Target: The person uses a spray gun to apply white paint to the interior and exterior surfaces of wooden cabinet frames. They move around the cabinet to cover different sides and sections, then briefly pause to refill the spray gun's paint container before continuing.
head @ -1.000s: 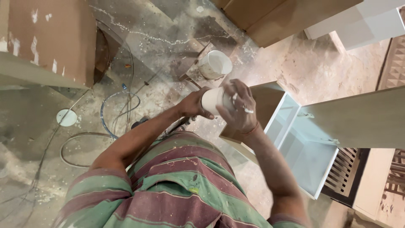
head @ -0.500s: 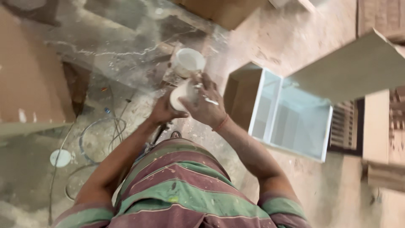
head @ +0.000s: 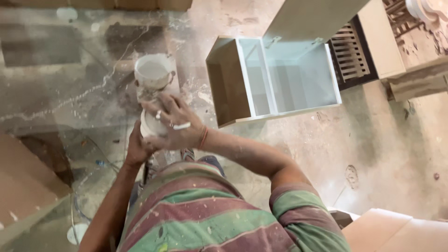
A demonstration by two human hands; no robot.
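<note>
A small white cup [head: 147, 128] is held in front of my chest, above the dusty floor. My left hand [head: 138, 148] grips it from below and the side. On top of the cup rests my right hand [head: 176, 122], closed over its mouth, with a thin white stick [head: 182, 126] caught between the fingers. Just beyond the hands a white bucket [head: 153, 71] stands open on the floor, white inside. My striped, paint-flecked shirt [head: 210, 214] fills the bottom of the view.
An open white cabinet box [head: 280, 79] lies on its side to the right, with a slatted panel [head: 351, 50] behind it. Brown boards lie at the lower left [head: 23, 186] and lower right [head: 396, 231]. A cable [head: 74, 205] and a white round lid [head: 76, 232] lie on the floor.
My view has swung, so the cabinet box now sits higher and further right. Both hands stay on the cup, now lower and close to the white bucket.
</note>
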